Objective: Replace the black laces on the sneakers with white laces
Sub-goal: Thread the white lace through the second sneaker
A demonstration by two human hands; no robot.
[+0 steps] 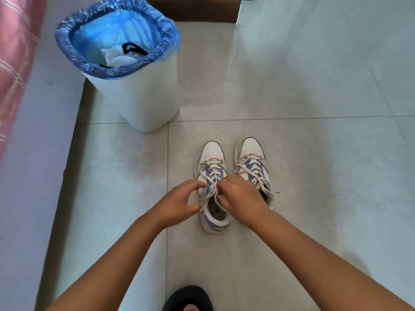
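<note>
I crouch over a pair of white sneakers with lilac tongues and pink toe bands, standing side by side on the pale tiled floor (314,176), toes pointing away from me. Both already carry white laces crossed up their fronts. My hands meet over the left sneaker (212,187), the one nearer the seam between tiles. My left hand (179,202) sits at that shoe's left side with fingers and thumb curled toward each other, pinching one end of the white lace (213,173) near the top eyelets. My right hand (241,196) comes in from the other side, its fingers curled around the other end of the same lace just above the shoe's opening; its back covers part of the right sneaker (251,162), whose lace ends trail loose over its collar toward the right.

Up and to the left stands a white waste bin (143,102) lined with a blue plastic bag (116,39). Inside it lie crumpled white paper and a black lace (132,48). A pink checked fabric (15,52) runs along the far left edge, above a white ledge. At the bottom edge, between my forearms, a black slipper (188,295) shows with a toe in it.
</note>
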